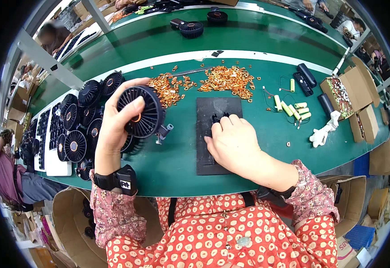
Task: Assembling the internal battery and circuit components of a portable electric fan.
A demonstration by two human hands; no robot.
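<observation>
In my left hand [111, 123] is a round black fan head [149, 117], raised above the table's left half. My thumb lies across its slatted grille, and a small pale fitting [165, 130] sticks out at its lower right. My right hand [234, 144] rests on a black mat [206, 158] with its fingers curled down. Small black parts [219, 116] show just beyond the knuckles; whatever sits beneath the fingers is hidden. Behind the mat lie a large heap of orange loop-shaped pieces [227, 80] and a smaller heap [164, 89].
Black fan heads [75, 145] are piled at left beside white trays [58, 167]. Right of the mat lie several green battery cells [288, 108], black casings [304, 84], a crumpled white cloth [322, 136] and an open cardboard box [344, 89]. Other people sit beyond the table.
</observation>
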